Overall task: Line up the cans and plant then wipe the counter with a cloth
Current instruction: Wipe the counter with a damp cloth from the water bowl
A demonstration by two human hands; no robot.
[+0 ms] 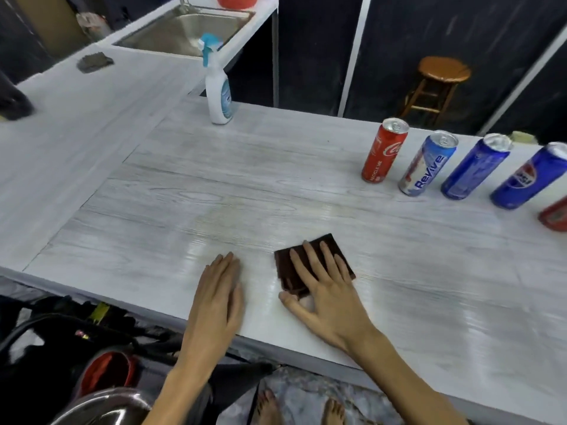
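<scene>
A folded dark brown cloth point(287, 266) lies on the pale wood-grain counter point(214, 191) near its front edge. My right hand point(325, 286) presses flat on the cloth, fingers spread. My left hand point(219, 289) rests flat on the counter just left of it, holding nothing. Several cans stand in a row at the right: a red cola can point(383, 150), a Revive can point(428, 164), a blue can point(475, 167), a Pepsi can point(530, 176) and part of a red can point(555, 214) at the frame edge. No plant is clearly visible.
A white spray bottle point(217, 84) with a blue trigger stands at the counter's back. A grey cloth point(93, 62) lies on the left counter near the steel sink point(187, 29). A wooden stool point(438, 84) stands behind the counter. Bags and a bowl sit on the floor at lower left.
</scene>
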